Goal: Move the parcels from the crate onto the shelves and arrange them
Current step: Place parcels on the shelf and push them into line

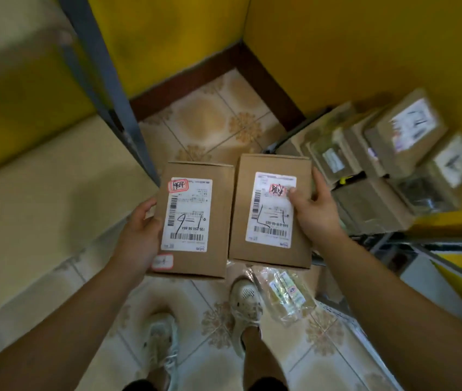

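I hold two flat brown cardboard parcels side by side over the tiled floor. My left hand (139,230) grips the left parcel (196,221) by its left edge; its white label bears a handwritten "1-6". My right hand (314,210) grips the right parcel (269,210) at its right edge, thumb on the label marked "1-7". Several more brown parcels (388,153) lie stacked on a shelf at the right, blurred. A clear plastic-wrapped packet (286,294) lies below the right parcel, beside my foot.
A grey metal shelf post (105,88) rises at the left beside a pale shelf board (40,198). Yellow walls (351,46) meet in a corner ahead. A metal shelf frame (422,244) runs at the right. My two feet in pale shoes (246,300) stand on the tiles.
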Action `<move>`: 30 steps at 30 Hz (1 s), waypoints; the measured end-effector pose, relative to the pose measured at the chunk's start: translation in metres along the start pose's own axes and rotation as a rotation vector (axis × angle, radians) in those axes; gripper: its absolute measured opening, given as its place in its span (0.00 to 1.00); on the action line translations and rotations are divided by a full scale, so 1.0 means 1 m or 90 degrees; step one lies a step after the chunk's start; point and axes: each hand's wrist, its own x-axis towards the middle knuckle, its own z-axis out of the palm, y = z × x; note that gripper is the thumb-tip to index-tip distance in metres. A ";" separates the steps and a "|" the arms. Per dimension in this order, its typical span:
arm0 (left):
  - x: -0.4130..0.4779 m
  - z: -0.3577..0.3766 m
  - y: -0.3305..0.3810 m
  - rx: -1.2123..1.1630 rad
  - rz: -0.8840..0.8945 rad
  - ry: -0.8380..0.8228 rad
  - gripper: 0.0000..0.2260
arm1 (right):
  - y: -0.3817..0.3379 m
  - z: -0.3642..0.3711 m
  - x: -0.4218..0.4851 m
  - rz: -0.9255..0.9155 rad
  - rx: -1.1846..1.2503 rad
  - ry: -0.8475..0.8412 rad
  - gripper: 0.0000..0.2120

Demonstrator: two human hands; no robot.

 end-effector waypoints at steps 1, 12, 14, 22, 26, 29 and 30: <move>-0.019 -0.014 0.022 0.010 0.023 -0.007 0.13 | -0.019 -0.008 -0.023 0.000 0.032 0.003 0.27; -0.222 -0.101 0.176 0.106 0.213 -0.141 0.14 | -0.161 -0.115 -0.260 -0.100 0.162 0.151 0.35; -0.257 -0.103 0.186 0.091 0.242 -0.159 0.12 | -0.172 -0.139 -0.296 -0.119 0.175 0.167 0.36; -0.386 -0.081 0.178 0.081 0.395 -0.175 0.16 | -0.160 -0.233 -0.421 -0.195 0.199 0.193 0.38; -0.453 -0.058 0.171 0.113 0.457 -0.285 0.24 | -0.138 -0.282 -0.489 -0.192 0.210 0.300 0.33; -0.487 -0.043 0.172 0.140 0.485 -0.375 0.31 | -0.126 -0.302 -0.532 -0.193 0.232 0.368 0.31; -0.496 -0.039 0.174 0.142 0.501 -0.399 0.32 | -0.124 -0.306 -0.547 -0.191 0.239 0.387 0.30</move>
